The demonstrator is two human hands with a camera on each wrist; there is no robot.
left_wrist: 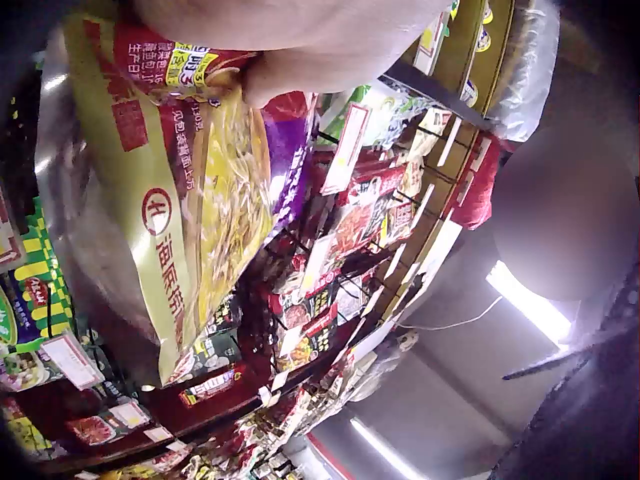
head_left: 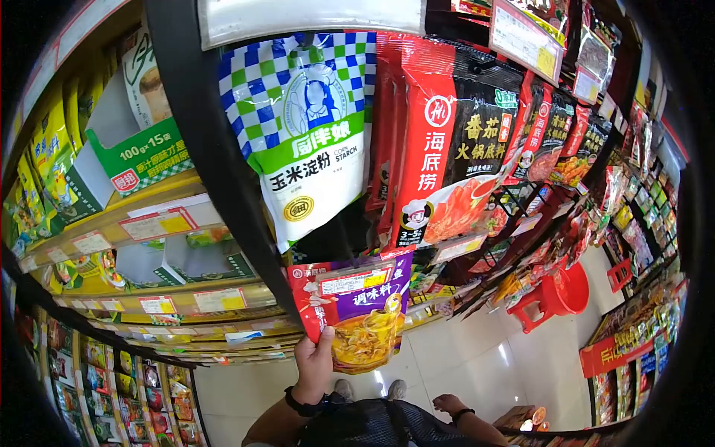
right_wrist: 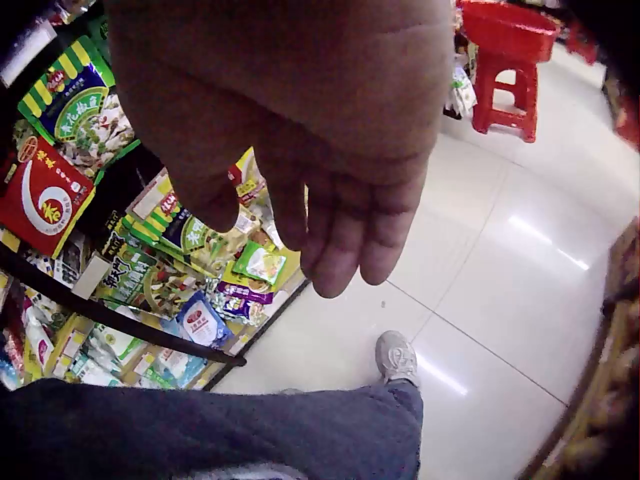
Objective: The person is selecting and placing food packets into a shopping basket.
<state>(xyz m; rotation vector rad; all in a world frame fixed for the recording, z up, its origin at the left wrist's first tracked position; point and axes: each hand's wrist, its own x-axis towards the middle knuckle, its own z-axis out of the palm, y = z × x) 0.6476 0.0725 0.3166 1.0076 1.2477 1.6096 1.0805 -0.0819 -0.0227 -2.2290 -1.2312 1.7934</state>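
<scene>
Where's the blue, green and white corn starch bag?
In the head view, the bag hangs upper middle, left of red and black packets, above the red and purple packet in the left hand.

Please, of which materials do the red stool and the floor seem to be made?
The red stool looks like moulded plastic, slightly glossy: even colour, cut-out side. The floor seems polished tile, ceramic or stone: straight joints, mirrored lights.
</scene>
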